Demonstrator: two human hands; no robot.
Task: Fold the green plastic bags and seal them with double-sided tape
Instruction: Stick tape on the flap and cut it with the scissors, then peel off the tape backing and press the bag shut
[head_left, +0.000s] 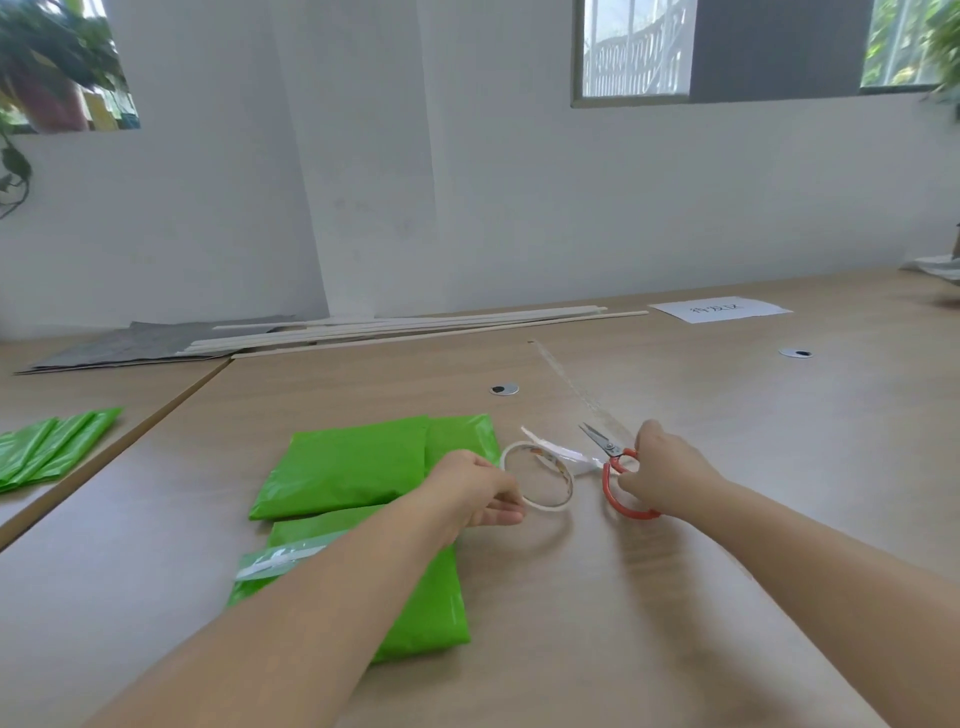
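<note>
Green folded bags, head view: lying mid-table. The nearest bag carries a tape strip, its seal probably unfinished. Left hand holds the tape roll by its rim; right hand grips the scissors. Unfolded bags wait far left.

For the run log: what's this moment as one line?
left hand: holds tape roll | right hand: grips scissors | bags: folded, on table
</note>
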